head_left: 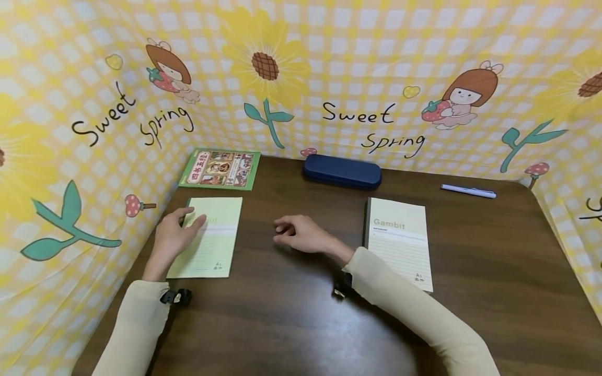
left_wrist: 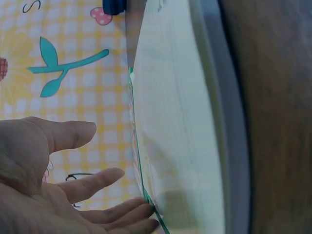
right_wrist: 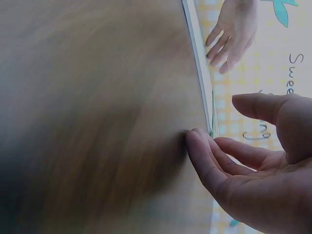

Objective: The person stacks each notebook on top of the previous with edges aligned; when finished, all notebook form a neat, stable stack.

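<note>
A pale green notebook (head_left: 218, 256) lies on the left of the table. Over its left side hovers my left hand (head_left: 174, 232), thumb and fingers apart and holding nothing. In the left wrist view that hand's spread fingers (left_wrist: 92, 185) overlap the notebook's far end. My right hand (head_left: 303, 233) is above the middle of the table, between two notebooks, with its fingers loosely bent and nothing in them. The right wrist view shows a gap between its thumb (right_wrist: 258, 106) and fingers. Under the right forearm lies a cream notebook (head_left: 397, 224) marked "Gambit", partly covered by the sleeve.
Behind the green notebook is a green-edged picture book (head_left: 218, 169). A dark blue case (head_left: 342, 171) stands at the back middle, and a lavender pen (head_left: 468, 190) lies at the back right. Yellow checked cloth (head_left: 329, 68) encloses the brown table (head_left: 291, 313).
</note>
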The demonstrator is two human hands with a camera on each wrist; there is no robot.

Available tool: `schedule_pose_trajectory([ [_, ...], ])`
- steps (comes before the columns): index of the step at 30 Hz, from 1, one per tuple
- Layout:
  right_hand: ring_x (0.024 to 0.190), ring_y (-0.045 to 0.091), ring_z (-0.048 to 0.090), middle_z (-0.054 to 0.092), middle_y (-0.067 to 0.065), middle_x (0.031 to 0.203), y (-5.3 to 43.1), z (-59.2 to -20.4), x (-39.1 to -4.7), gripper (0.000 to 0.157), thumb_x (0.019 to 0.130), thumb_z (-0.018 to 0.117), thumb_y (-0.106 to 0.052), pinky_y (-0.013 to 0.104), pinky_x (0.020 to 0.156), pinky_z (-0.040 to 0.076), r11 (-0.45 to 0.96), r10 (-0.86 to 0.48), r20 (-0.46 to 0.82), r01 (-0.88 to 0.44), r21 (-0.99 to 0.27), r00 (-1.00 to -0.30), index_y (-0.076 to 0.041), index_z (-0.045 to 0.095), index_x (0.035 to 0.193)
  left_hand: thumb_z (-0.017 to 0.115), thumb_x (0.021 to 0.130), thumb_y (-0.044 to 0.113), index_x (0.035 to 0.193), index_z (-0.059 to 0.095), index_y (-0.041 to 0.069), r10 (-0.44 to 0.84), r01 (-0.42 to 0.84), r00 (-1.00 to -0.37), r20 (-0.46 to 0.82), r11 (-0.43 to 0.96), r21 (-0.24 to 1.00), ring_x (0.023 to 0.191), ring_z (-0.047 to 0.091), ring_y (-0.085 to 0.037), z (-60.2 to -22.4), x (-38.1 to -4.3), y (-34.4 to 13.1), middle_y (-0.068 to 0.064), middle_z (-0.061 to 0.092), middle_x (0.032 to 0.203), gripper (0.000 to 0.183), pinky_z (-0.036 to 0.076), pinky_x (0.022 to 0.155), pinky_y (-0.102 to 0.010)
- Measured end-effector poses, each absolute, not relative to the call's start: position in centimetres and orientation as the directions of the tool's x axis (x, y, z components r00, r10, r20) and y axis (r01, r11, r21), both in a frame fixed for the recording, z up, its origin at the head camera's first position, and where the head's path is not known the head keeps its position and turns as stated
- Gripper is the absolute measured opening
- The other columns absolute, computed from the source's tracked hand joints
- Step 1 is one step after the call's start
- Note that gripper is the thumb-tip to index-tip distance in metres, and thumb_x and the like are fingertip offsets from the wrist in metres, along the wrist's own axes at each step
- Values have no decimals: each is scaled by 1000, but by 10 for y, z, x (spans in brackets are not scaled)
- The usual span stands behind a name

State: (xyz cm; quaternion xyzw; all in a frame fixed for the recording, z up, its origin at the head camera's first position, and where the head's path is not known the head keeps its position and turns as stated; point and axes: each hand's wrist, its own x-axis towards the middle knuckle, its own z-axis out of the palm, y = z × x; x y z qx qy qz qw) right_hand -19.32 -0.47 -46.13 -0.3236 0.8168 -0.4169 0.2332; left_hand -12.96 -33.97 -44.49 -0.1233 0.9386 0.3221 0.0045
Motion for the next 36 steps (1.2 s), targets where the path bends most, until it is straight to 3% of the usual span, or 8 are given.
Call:
schedule_pose_trajectory([
  [4,115,26,71,71,13,135,-24,-464,-193,50,103,67,-20,23,84,59,409,-722,-103,-302,-861,-684,-1,56,148,53,106,52,157,36,-7,-245,-266,-962,-121,741,616,138,44,-58,-445,-127,-346,-40,42,153,80,42,108,-71],
  [12,127,31,67,61,13,151,-52,-466,-186,59,102,68,-20,23,81,59,342,-693,-126,-170,-924,-709,-2,48,154,49,106,55,164,5,-7,-271,-327,-943,-192,664,673,146,36,-58,-442,-128,-353,-42,31,159,96,39,115,-68],
  [16,130,29,66,55,10,157,-63,-468,-183,63,101,69,-21,25,83,58,329,-664,-158,-97,-939,-731,-4,45,157,50,105,56,164,4,-7,-276,-332,-941,-195,654,680,146,37,-57,-443,-127,-354,-41,33,159,98,40,115,-67],
  [23,135,28,62,48,9,163,-72,-467,-175,68,101,69,-21,35,102,58,322,-625,-207,-7,-947,-752,-5,40,160,48,105,58,166,2,-1,-258,-370,-927,-271,527,765,147,39,-53,-442,-122,-353,-35,37,160,96,41,116,-65],
  [27,143,30,55,45,13,164,-73,-465,-171,70,99,69,-18,37,101,59,266,-601,-231,82,-961,-765,-3,38,160,46,106,58,167,4,2,-248,-404,-913,-323,451,796,145,43,-54,-443,-121,-351,-33,38,162,93,39,117,-65],
  [30,147,31,50,47,15,163,-72,-465,-169,72,97,71,-17,37,104,58,216,-557,-256,160,-963,-790,-2,38,160,47,108,52,167,9,2,-258,-415,-907,-332,424,805,143,47,-50,-446,-122,-347,-32,41,160,86,45,116,-58],
  [33,148,30,49,47,15,162,-71,-465,-170,74,95,72,-15,41,108,55,152,-514,-289,246,-957,-808,-2,39,159,48,110,42,166,16,1,-256,-410,-909,-329,401,819,143,50,-46,-450,-121,-345,-32,44,158,76,56,107,-41],
  [36,148,28,50,48,13,162,-68,-464,-172,74,94,72,-15,44,113,51,91,-473,-328,325,-941,-818,-3,40,159,50,110,32,164,25,-1,-242,-395,-916,-321,392,831,137,55,-41,-453,-121,-341,-31,46,156,67,60,95,-26],
])
